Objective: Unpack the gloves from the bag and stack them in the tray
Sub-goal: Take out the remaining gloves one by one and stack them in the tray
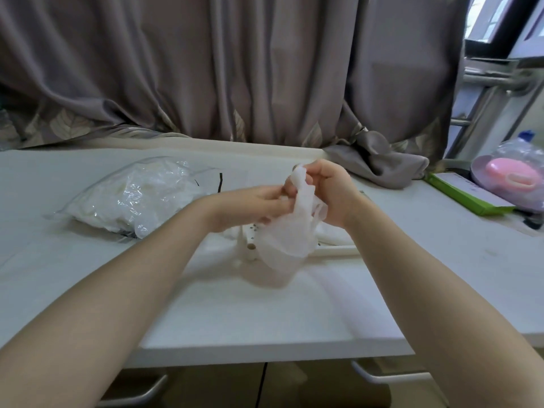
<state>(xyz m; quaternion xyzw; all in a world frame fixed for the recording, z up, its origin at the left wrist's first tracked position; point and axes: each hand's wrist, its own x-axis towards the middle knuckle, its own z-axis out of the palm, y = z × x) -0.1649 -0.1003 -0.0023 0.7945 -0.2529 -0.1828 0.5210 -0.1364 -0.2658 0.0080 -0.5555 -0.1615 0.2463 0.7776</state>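
Thin white glove (290, 231) held up over worktop (265, 313) center, both my hands on it. Right hand (329, 192) pinches its top end w/ curled fingers, rest of glove hangs down. Left hand (253, 207) grips glove mid-section from left side, fingers curled into it. Hands close together, nearly touching. Below glove, white tray (332, 250), mostly hidden, rim shows at right. Clear plastic bag (132, 198) w/ more white gloves lies on worktop left, well apart from hands. Grey curtain (235, 69) behind. Pink item (512, 175) & green box (465, 195) far right.
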